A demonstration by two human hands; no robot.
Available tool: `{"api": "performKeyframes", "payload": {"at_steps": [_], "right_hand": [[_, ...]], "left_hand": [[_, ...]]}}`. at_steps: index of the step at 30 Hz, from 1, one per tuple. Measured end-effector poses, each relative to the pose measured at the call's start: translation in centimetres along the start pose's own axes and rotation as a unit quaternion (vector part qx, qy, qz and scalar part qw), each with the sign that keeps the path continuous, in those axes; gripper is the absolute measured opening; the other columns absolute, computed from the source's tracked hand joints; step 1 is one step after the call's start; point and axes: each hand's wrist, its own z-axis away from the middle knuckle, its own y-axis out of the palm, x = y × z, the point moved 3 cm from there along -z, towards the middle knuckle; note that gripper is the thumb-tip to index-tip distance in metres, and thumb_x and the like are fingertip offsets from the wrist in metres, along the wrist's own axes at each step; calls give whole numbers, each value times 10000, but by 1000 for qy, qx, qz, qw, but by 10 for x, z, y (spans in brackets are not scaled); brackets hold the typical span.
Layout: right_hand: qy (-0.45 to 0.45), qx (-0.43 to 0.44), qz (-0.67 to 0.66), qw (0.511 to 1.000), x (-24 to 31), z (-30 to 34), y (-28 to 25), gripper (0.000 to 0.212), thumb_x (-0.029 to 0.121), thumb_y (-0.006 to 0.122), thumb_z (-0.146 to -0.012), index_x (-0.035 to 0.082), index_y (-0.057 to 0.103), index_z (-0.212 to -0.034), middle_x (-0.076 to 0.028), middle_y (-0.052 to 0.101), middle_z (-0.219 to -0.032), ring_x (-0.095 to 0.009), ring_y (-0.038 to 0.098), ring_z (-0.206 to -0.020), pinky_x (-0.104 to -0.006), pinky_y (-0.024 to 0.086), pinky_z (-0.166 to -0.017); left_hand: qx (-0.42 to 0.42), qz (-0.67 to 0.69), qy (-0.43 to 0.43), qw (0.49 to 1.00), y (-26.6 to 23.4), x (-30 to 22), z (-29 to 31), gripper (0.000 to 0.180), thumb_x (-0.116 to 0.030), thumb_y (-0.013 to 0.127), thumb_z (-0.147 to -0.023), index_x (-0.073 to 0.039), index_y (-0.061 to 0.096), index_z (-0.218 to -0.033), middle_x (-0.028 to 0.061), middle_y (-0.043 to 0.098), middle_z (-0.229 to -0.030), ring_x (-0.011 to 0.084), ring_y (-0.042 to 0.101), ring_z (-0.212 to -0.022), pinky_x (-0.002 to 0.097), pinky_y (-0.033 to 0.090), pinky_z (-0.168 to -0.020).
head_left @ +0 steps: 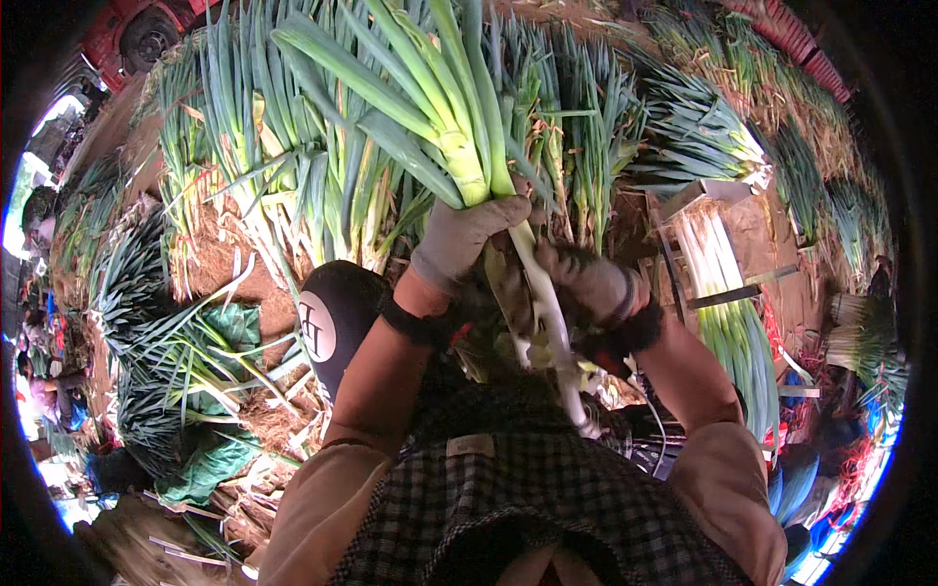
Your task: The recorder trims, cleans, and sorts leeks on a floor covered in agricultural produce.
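My left hand (pixel 467 236), in a pale work glove, is closed around large green onions (pixel 463 161) just where the green leaves meet the white stalks. Their leaves fan upward past the top of the picture. A long white stalk (pixel 553 327) slants down from the grip toward my lap, with its end near my checked apron (pixel 547 488). My gloved right hand (pixel 594 281) is beside this stalk, just below and right of the left hand. Motion smears its fingers, so their grip is unclear. Loose, pale brownish outer layers hang between the hands.
Rows of green onions (pixel 322 166) stand ahead of me. At right, a bundle (pixel 718 254) lies in a metal frame (pixel 743 291). More onions (pixel 156 400) lie at left by a green sheet (pixel 210 467), with peeled scraps (pixel 259 503) below. A red vehicle (pixel 107 39) stands far left.
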Motion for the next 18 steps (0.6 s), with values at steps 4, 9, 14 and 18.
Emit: {"api": "performKeyframes", "payload": {"at_steps": [4, 9, 14, 18], "right_hand": [[48, -18, 110, 993, -34, 42, -23, 541, 496, 574, -870, 9, 567, -1106, -92, 638, -944, -195, 633, -772, -314, 512, -678], [11, 1, 77, 997, -32, 46, -2, 560, 529, 546, -874, 3, 588, -1059, -63, 611, -858, -139, 595, -696, -262, 472, -569], [39, 21, -69, 997, -36, 61, 13, 507, 513, 505, -905, 18, 596, -967, -30, 581, -683, -97, 498, -435, -207, 344, -348], [-19, -35, 18, 999, -52, 90, 6, 439, 450, 508, -928, 21, 601, -933, -6, 527, -595, -99, 463, -416, -224, 333, -365]], "left_hand": [[-81, 32, 16, 996, -17, 5, -11, 218, -37, 594, -855, 15, 550, -1063, 86, 598, -980, 218, 640, -822, 328, 553, -737], [-69, -489, 75, 866, -75, -8, -19, 355, -149, 527, -916, -8, 486, -1240, 86, 603, -1109, 181, 604, -953, 285, 502, -824], [-202, -279, 113, 932, -106, -71, -60, 422, -269, 485, -937, -52, 464, -1299, 96, 577, -1149, 185, 552, -1007, 320, 435, -906], [-276, -68, 157, 946, -180, -119, -80, 338, -232, 555, -893, -22, 552, -1158, 93, 604, -1028, 203, 566, -894, 337, 472, -820]]}}
